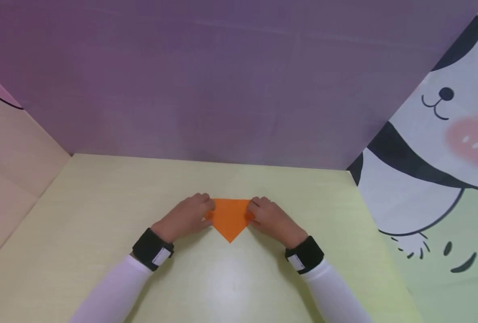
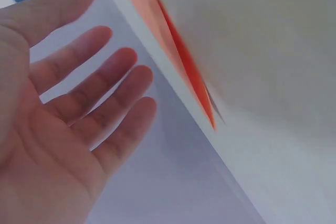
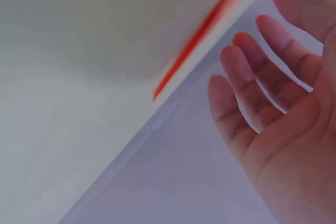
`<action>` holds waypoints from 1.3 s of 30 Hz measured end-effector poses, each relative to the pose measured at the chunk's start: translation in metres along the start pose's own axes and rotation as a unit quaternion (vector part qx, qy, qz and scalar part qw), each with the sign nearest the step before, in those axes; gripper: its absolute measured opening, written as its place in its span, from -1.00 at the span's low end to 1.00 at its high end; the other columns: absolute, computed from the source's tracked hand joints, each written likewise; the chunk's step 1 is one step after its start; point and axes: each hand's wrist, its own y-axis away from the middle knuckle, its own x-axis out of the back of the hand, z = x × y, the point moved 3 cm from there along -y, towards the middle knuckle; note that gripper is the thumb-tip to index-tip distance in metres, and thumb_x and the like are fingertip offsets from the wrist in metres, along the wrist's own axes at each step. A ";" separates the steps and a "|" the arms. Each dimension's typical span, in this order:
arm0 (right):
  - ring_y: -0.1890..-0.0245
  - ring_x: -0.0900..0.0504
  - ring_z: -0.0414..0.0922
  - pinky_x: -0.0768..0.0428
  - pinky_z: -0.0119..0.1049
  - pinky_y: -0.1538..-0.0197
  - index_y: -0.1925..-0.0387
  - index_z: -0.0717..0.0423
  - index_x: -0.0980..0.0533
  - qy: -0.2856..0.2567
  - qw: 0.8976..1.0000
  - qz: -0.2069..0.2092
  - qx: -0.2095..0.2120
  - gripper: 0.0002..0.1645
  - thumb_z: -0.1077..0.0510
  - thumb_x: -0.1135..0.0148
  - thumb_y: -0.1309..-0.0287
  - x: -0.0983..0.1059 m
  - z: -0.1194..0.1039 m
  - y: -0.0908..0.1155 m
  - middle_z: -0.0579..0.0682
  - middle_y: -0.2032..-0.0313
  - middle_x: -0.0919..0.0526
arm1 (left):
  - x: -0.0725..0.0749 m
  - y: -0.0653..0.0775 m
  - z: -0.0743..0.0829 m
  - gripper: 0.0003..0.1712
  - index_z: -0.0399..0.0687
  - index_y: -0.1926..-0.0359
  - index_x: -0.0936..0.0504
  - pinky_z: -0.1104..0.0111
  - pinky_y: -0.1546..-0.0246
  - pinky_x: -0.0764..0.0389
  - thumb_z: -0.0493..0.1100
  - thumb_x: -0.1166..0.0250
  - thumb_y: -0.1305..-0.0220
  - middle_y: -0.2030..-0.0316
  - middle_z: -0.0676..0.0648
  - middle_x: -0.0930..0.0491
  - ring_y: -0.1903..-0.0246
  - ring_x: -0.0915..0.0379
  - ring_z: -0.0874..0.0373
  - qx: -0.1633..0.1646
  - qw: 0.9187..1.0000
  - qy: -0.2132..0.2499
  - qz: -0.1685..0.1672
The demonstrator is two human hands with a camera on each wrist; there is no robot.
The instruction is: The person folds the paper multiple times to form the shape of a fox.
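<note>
We saw a folded-looking sheet of orange paper (image 1: 231, 217) on a pale tabletop (image 1: 231, 287), set between a person's two bare hands, its straight edge on the far side and its point toward the person. The left hand (image 1: 188, 217) was at the paper's left corner and the right hand (image 1: 275, 222) at its right, so that in the head view both corners were partly covered, with slips of orange showing between thumb and fingers. In the wrist views we found the fingers (image 2: 118, 100) of each hand spread and slightly bent, the thumb apart from them, pinching nothing; there the paper appeared as a narrow strip beyond the fingertips, paler along one side and deeper along the other. We could not tell whether any fingertip touched it. A black left wristband (image 1: 147, 246) and a matching right wristband (image 1: 309, 252) each bore a white label (image 1: 161, 256), any writing too small for us to read. White sleeves (image 1: 114, 287) covered the forearms. Behind the table we saw a purple wall (image 1: 223, 89); to the right, a cartoon panda (image 1: 408, 193) with a pink cheek and a small curved mouth covered much of a side wall, above pale green.
</note>
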 end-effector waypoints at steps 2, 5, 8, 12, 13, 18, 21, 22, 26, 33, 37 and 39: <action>0.21 -0.55 -0.09 -0.59 -0.33 0.23 0.17 0.07 -0.52 0.022 1.000 0.002 0.020 -0.63 0.03 -0.44 -0.03 -0.002 -0.009 0.002 -0.04 0.19 -0.58 | -0.004 0.000 0.009 -0.60 -0.11 0.13 -0.61 0.36 0.25 -0.51 -0.04 -0.46 -0.04 0.27 -0.01 -0.51 0.30 -0.36 0.15 -0.012 1.000 -0.022 -0.011; 0.11 -0.57 -0.07 -0.61 -0.31 0.15 0.08 0.07 -0.52 0.038 0.999 -0.015 0.028 -0.58 0.01 -0.42 -0.04 -0.005 -0.018 0.001 -0.02 0.10 -0.59 | -0.010 -0.003 0.017 -0.57 -0.12 0.15 -0.58 0.38 0.27 -0.47 -0.01 -0.47 -0.02 0.31 0.00 -0.47 0.33 -0.32 0.17 -0.024 0.998 -0.053 -0.018; 0.14 -0.57 -0.08 -0.60 -0.34 0.14 0.08 0.08 -0.53 0.053 0.998 -0.020 0.039 -0.59 0.02 -0.40 -0.06 -0.008 -0.022 0.001 -0.02 0.11 -0.59 | -0.016 -0.006 0.022 -0.57 -0.14 0.18 -0.57 0.38 0.30 -0.46 -0.01 -0.48 -0.01 0.35 -0.01 -0.46 0.36 -0.32 0.15 -0.041 0.996 -0.075 -0.012; 0.17 -0.56 -0.10 -0.59 -0.37 0.11 0.10 0.08 -0.54 0.075 0.995 -0.005 0.059 -0.65 0.03 -0.36 -0.10 -0.012 -0.023 0.001 -0.03 0.15 -0.58 | -0.020 -0.007 0.027 -0.54 -0.17 0.20 -0.58 0.38 0.35 -0.46 0.03 -0.49 0.00 0.37 -0.03 -0.46 0.39 -0.32 0.14 -0.068 0.992 -0.107 0.013; 0.18 -0.55 -0.10 -0.58 -0.37 0.10 0.10 0.08 -0.54 0.079 0.995 -0.004 0.061 -0.65 0.03 -0.35 -0.11 -0.013 -0.023 0.001 -0.03 0.16 -0.58 | -0.020 -0.007 0.027 -0.54 -0.17 0.20 -0.57 0.39 0.36 -0.46 0.04 -0.49 0.00 0.37 -0.03 -0.46 0.39 -0.32 0.14 -0.073 0.991 -0.111 0.019; 0.17 -0.52 -0.11 -0.55 -0.35 0.05 0.09 0.06 -0.52 0.095 0.994 -0.008 0.059 -0.64 -0.02 -0.33 -0.15 -0.015 -0.022 -0.002 -0.04 0.16 -0.56 | -0.022 -0.007 0.024 -0.53 -0.13 0.23 -0.55 0.39 0.37 -0.44 0.09 -0.48 0.00 0.38 -0.01 -0.41 0.38 -0.31 0.15 -0.083 0.991 -0.100 0.036; 0.14 -0.52 -0.10 -0.53 -0.33 0.01 0.06 0.06 -0.51 0.091 0.994 -0.017 0.054 -0.63 -0.03 -0.31 -0.17 -0.015 -0.023 -0.002 -0.03 0.13 -0.57 | -0.023 -0.006 0.023 -0.56 -0.11 0.21 -0.56 0.41 0.35 -0.45 0.09 -0.44 -0.05 0.37 0.00 -0.41 0.37 -0.32 0.17 -0.091 0.989 -0.107 0.036; 0.13 -0.51 -0.09 -0.52 -0.32 -0.01 0.06 0.06 -0.51 0.089 0.994 -0.021 0.052 -0.63 -0.03 -0.30 -0.18 -0.016 -0.023 -0.002 -0.03 0.11 -0.56 | -0.023 -0.006 0.023 -0.58 -0.10 0.20 -0.57 0.42 0.35 -0.46 0.09 -0.42 -0.08 0.37 0.00 -0.41 0.38 -0.33 0.17 -0.095 0.989 -0.111 0.038; 0.08 -0.50 -0.08 -0.50 -0.30 -0.05 0.02 0.06 -0.49 0.083 0.995 -0.036 0.046 -0.61 -0.06 -0.26 -0.22 -0.018 -0.022 -0.003 -0.02 0.07 -0.55 | -0.023 -0.005 0.022 -0.64 -0.07 0.19 -0.59 0.46 0.38 -0.46 0.07 -0.37 -0.14 0.39 0.01 -0.43 0.42 -0.32 0.20 -0.108 0.986 -0.121 0.047; 0.08 -0.50 -0.08 -0.51 -0.30 -0.04 0.03 0.04 -0.48 0.051 0.997 -0.039 0.040 -0.66 -0.02 -0.25 -0.24 -0.017 -0.020 -0.006 -0.03 0.06 -0.54 | -0.022 -0.003 0.016 -0.64 -0.01 0.19 -0.62 0.45 0.33 -0.46 0.09 -0.41 -0.10 0.39 0.06 -0.44 0.41 -0.32 0.23 -0.095 0.992 -0.082 0.031; 0.11 -0.50 -0.08 -0.51 -0.31 0.00 0.07 0.04 -0.50 0.017 0.999 -0.039 0.027 -0.75 0.05 -0.22 -0.26 -0.016 -0.015 -0.008 -0.04 0.07 -0.55 | -0.020 -0.003 0.015 -0.71 0.00 0.19 -0.64 0.44 0.27 -0.50 0.04 -0.40 -0.13 0.37 0.07 -0.51 0.38 -0.38 0.23 -0.090 0.994 -0.061 0.026; 0.11 -0.50 -0.08 -0.51 -0.32 0.00 0.08 0.03 -0.50 0.001 0.999 -0.047 0.020 -0.77 0.05 -0.19 -0.29 -0.017 -0.012 -0.008 -0.05 0.06 -0.55 | -0.018 -0.003 0.015 -0.76 0.00 0.20 -0.65 0.44 0.26 -0.53 0.00 -0.38 -0.17 0.37 0.07 -0.55 0.38 -0.41 0.23 -0.090 0.994 -0.051 0.022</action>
